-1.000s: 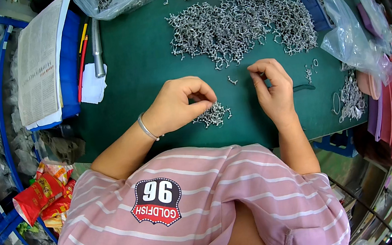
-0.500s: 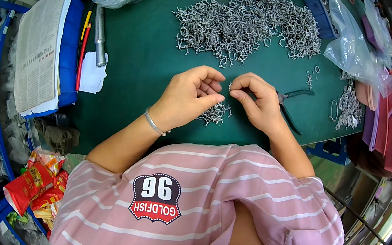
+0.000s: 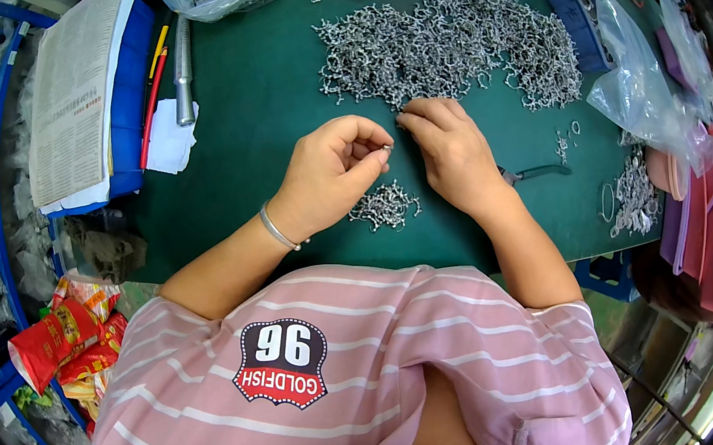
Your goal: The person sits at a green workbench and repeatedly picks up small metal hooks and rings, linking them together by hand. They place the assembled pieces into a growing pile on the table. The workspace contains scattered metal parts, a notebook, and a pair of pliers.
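1. Two hands meet over the green desk [image 3: 268, 99], fingertip to fingertip: the left hand [image 3: 328, 177] comes in from the left, the right hand [image 3: 451, 156] from the right.
2. Between them sits one small metal part [image 3: 389, 148], pinched at the tips of the left thumb and forefinger; it is too small to tell its long axis.
3. Left fingers [image 3: 371, 159] are curled closed on that part. Right fingers [image 3: 417, 123] are drawn together and reach toward the same spot, touching or nearly touching it; whether they grip anything of their own I cannot tell.
4. From the right fingertips the part lies just to the left and slightly nearer the body; the left hand is the nearer one, since it already holds it.
5. Directly below the hands, closer to the body, lies a small pile [image 3: 383, 205] of like parts, apart from both hands.
6. Beyond the hands, a big heap [image 3: 450, 44] of the same grey parts spreads across the desk, its near edge just beside the right knuckles.
7. Pliers [image 3: 539, 171] with dark handles lie on the desk just right of the right wrist, untouched.
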The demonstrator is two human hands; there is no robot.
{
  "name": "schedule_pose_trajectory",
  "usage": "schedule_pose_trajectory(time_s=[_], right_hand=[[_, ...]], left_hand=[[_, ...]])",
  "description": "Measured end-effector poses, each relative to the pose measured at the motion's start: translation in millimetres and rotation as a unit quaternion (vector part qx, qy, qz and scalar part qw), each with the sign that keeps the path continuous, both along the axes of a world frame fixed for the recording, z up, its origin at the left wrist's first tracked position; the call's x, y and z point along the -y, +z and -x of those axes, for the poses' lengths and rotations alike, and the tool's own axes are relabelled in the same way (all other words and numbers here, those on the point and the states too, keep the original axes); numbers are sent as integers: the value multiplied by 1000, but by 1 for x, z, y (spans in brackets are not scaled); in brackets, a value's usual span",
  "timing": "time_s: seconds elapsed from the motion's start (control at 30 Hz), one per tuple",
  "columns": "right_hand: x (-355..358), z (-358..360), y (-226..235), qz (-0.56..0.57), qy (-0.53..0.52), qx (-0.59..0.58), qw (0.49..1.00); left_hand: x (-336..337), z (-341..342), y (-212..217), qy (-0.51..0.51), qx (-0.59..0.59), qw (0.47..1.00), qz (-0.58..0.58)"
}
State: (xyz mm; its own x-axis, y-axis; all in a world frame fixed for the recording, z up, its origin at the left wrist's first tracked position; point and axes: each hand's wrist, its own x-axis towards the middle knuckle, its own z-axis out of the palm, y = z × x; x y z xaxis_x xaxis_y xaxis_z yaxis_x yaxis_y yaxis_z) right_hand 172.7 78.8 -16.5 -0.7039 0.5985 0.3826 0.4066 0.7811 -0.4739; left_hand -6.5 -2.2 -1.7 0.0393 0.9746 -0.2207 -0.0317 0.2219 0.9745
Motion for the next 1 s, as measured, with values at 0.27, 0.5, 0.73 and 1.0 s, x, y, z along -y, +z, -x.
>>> schedule_pose_trajectory(time_s=[0.27,0.5,0.73,1.0], right_hand=[[9,-17,12,116,-12,-46,992],[26,-9,11,291,-26,-175,940],[33,-13,5,463,-52,-288,837],[32,-20,11,229,-41,-206,951]], left_hand=[[0,-1,-2,13,-99,992,-76],[-1,-5,3,-25,-61,993,-97],[0,0,3,-48,138,989,34],[0,1,0,-57,116,992,-8]])
